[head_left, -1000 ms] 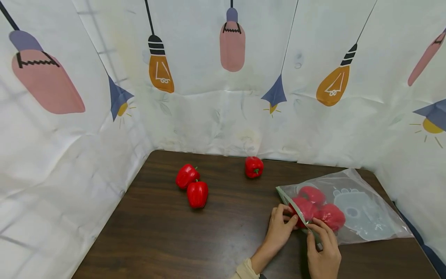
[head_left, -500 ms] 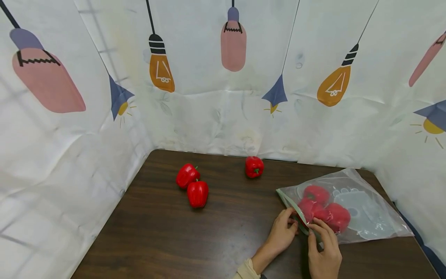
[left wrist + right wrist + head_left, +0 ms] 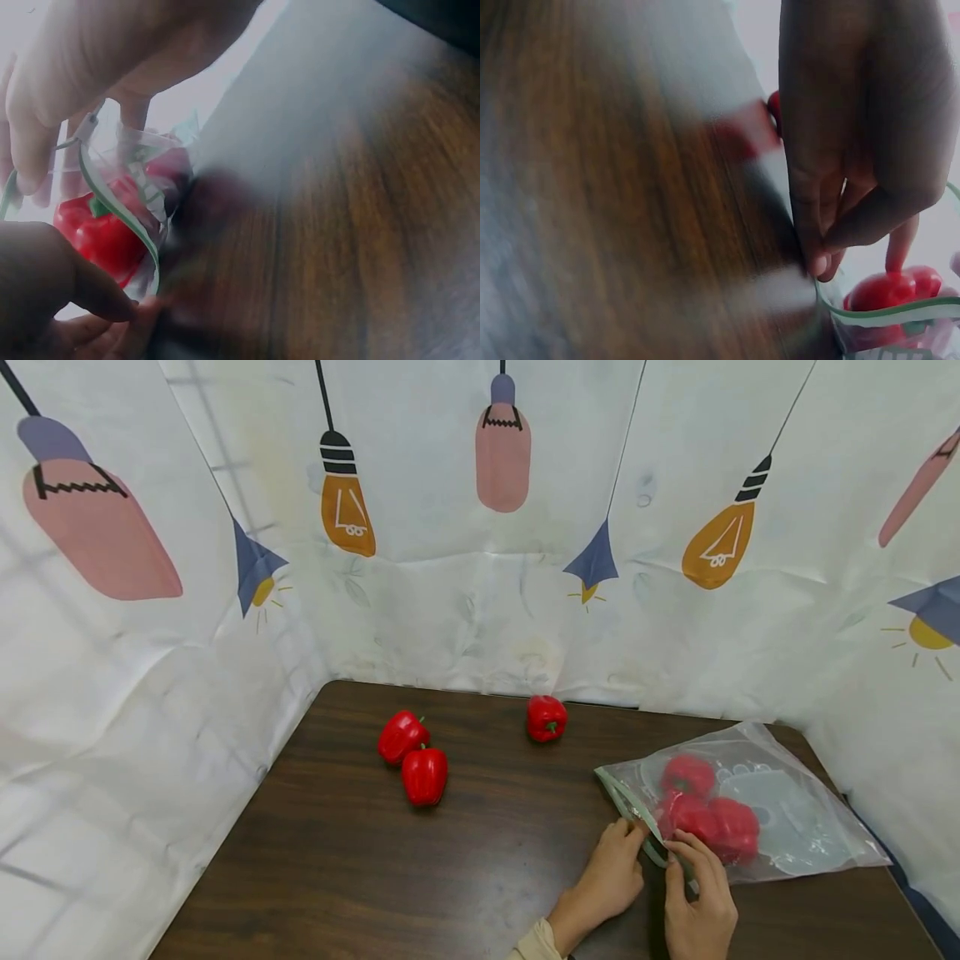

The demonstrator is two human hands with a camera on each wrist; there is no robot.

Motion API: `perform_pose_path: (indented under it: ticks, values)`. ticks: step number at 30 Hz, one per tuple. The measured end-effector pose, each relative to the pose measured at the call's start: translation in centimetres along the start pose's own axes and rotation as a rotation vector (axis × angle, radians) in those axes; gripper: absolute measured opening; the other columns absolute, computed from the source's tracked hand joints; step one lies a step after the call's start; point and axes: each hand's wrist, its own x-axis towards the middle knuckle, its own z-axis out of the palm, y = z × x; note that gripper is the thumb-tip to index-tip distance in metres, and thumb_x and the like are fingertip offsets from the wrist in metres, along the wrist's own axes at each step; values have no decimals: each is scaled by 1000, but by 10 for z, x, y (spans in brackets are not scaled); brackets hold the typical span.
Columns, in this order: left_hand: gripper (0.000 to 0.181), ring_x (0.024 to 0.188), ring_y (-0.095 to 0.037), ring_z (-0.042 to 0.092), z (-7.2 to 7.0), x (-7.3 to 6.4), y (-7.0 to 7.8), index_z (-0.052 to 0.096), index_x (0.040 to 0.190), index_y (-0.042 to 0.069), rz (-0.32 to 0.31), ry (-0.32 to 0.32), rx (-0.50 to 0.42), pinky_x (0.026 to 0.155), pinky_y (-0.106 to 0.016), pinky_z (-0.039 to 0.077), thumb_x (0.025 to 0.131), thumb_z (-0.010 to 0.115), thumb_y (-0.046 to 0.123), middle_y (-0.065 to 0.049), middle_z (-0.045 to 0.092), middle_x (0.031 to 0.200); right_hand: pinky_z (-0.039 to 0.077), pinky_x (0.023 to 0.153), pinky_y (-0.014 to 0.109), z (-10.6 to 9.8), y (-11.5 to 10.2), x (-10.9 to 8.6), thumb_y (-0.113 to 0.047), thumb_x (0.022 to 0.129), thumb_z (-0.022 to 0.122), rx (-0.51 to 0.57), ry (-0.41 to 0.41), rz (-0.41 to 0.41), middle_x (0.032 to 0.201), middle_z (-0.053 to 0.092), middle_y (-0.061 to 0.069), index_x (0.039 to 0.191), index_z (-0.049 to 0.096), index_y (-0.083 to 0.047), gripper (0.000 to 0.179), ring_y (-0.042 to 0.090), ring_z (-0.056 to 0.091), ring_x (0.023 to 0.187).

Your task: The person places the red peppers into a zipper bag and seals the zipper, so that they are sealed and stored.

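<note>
A clear zip bag (image 3: 791, 860) with a pale green zip edge lies at the right of the table, its mouth toward my hands. Inside it red bell peppers (image 3: 735, 831) cluster near the mouth; the left wrist view shows one pepper (image 3: 105, 236) with its green stem facing the opening. My left hand (image 3: 611, 868) holds the mouth's near lip with curled fingers. Just to its right, my right hand (image 3: 701, 893) pinches the zip edge between thumb and fingers. A stretch of the lip is hidden behind the fingers.
Two red bell peppers, one behind (image 3: 403, 737) and one in front (image 3: 424, 777), sit close together left of centre. A third pepper (image 3: 546, 718) stands near the back edge. White patterned cloth (image 3: 465, 610) hangs behind the dark wooden table (image 3: 360, 877).
The peppers in the bag have slid further in, to the right. My left hand has drawn back from them to the bag's lip. My right hand has barely moved.
</note>
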Motion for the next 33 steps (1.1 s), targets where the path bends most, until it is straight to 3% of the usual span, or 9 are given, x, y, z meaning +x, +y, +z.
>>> perform_pose_path:
  ticks: [6, 15, 21, 26, 33]
  values:
    - [52, 93, -7, 47, 0, 2, 3, 70, 132, 20, 2, -65, 89, 82, -14, 42, 84, 72, 1, 1, 59, 112, 41, 102, 3, -2, -5, 1, 23, 82, 68, 3, 0, 19, 111, 72, 28, 103, 76, 6, 29, -10, 59, 120]
    - [47, 94, -9, 42, 6, 5, 3, 72, 125, 25, 2, -67, 146, 84, -18, 41, 83, 74, 4, 2, 56, 110, 42, 102, 5, 0, -2, 0, 21, 82, 68, 22, 22, 3, 109, 72, 28, 102, 76, 7, 26, -9, 60, 118]
    - [55, 99, -9, 45, 4, 3, -1, 67, 136, 25, -23, -77, 58, 85, -16, 43, 85, 70, 3, 0, 57, 117, 40, 103, 3, -4, -3, 1, 20, 83, 67, -22, -8, 35, 112, 72, 27, 104, 76, 7, 26, -13, 56, 119]
    - [49, 107, -9, 45, -4, -3, -5, 66, 136, 24, -52, -84, -40, 90, -16, 45, 92, 64, 3, 2, 60, 125, 36, 102, 1, -9, -4, 3, 16, 84, 69, -94, -66, 71, 116, 73, 26, 107, 76, 6, 26, -21, 49, 120]
    - [45, 106, -6, 43, -18, -9, -12, 66, 136, 26, -109, -108, -136, 86, -15, 42, 97, 61, 4, 5, 59, 125, 34, 101, 1, -8, -1, 4, 15, 77, 71, -121, -51, 45, 112, 74, 25, 103, 77, 5, 28, -22, 46, 118]
